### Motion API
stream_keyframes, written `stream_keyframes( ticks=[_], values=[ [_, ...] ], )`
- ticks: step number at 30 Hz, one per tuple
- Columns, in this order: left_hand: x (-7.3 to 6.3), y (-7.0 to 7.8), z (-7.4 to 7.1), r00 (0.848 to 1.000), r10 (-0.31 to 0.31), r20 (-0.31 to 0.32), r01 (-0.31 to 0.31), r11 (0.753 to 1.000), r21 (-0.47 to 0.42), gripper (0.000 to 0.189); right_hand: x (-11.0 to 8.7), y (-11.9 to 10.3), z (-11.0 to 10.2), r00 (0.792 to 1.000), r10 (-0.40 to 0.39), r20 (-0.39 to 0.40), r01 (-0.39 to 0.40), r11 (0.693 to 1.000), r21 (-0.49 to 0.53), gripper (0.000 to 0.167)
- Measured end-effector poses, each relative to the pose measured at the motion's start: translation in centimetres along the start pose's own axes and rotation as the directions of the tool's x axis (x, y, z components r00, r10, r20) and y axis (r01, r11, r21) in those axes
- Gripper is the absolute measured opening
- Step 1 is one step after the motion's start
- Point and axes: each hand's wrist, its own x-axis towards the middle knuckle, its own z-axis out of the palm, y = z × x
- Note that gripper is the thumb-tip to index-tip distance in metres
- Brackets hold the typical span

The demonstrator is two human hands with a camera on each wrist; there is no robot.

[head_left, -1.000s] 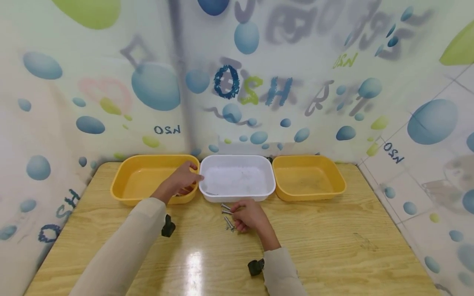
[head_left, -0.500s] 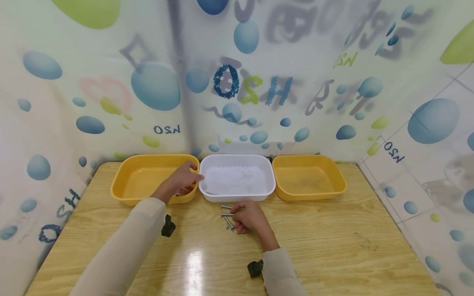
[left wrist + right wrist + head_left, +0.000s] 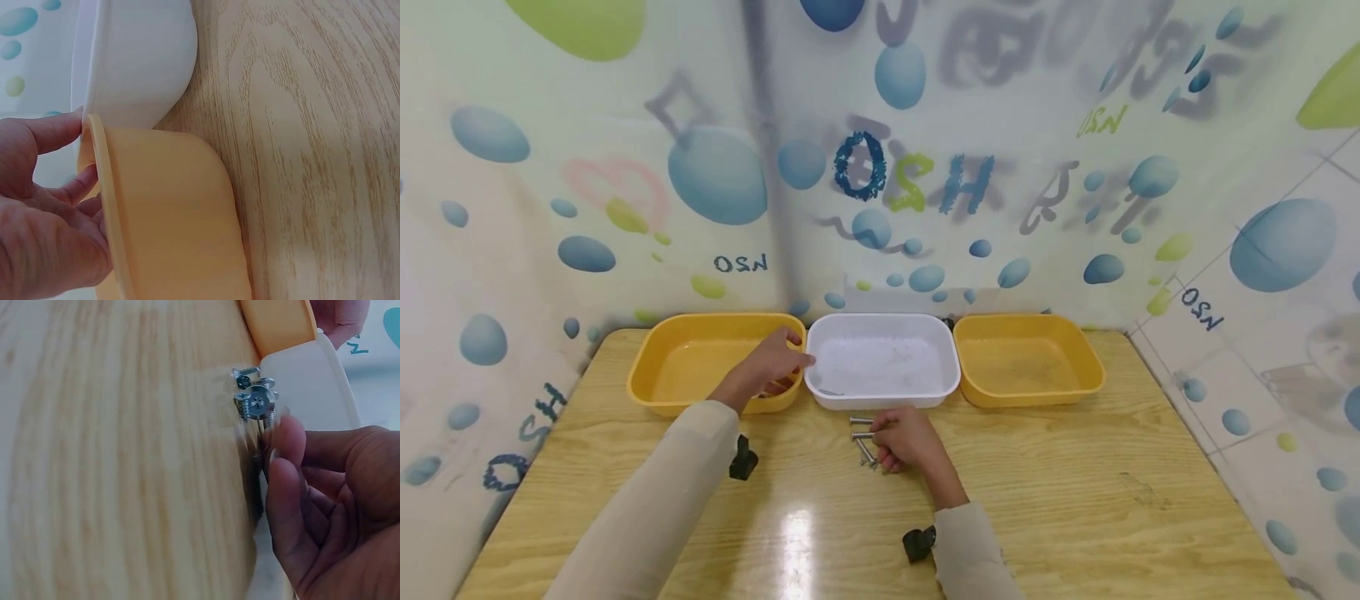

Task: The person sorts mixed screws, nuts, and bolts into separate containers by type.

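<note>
My right hand (image 3: 908,439) is just in front of the white bin (image 3: 942,402). Its thumb and fingertips pinch a silver screw (image 3: 861,435), whose flat, round head (image 3: 257,402) faces the right wrist camera. Another screw (image 3: 860,421) lies close by; whether the fingers touch it I cannot tell. Several loose screws (image 3: 867,452) lie beside these on the table. My left hand (image 3: 769,358) reaches into the left yellow bin (image 3: 658,358). Its thumb touches the rim where this bin meets the white one, while the other fingers hang loosely bent inside, partly hidden.
A second yellow bin (image 3: 1078,387) stands right of the white one, all in a row against the patterned backdrop (image 3: 715,75). A thin metal piece (image 3: 830,392) lies in the white bin. The wooden table (image 3: 1075,500) stretches in front. Black wrist devices (image 3: 917,543) sit at both sleeves.
The pinched screw has levelled out and parted slightly from the screw above it. My right hand has barely shifted; the left stays in place.
</note>
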Motion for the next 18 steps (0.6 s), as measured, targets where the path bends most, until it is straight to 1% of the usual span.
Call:
stream_keyframes(
  ticks=[7,12,18],
  values=[
    [0.1,-0.2,0.0,1.000,0.008,0.003,-0.008,1.000,-0.005,0.054,-0.3,-0.4,-0.4,1.000,-0.014,0.007,0.014,1.000,-0.015,0.012],
    [0.3,-0.2,0.0,1.000,0.005,0.003,-0.005,1.000,-0.008,0.055,-0.7,-1.3,-0.9,0.999,-0.053,0.011,0.054,0.998,-0.016,0.016],
    [0.0,0.0,0.0,1.000,0.002,0.003,-0.002,1.000,-0.003,0.054,-1.0,-2.7,-1.5,0.996,-0.090,0.001,0.090,0.996,-0.028,0.017]
  ],
)
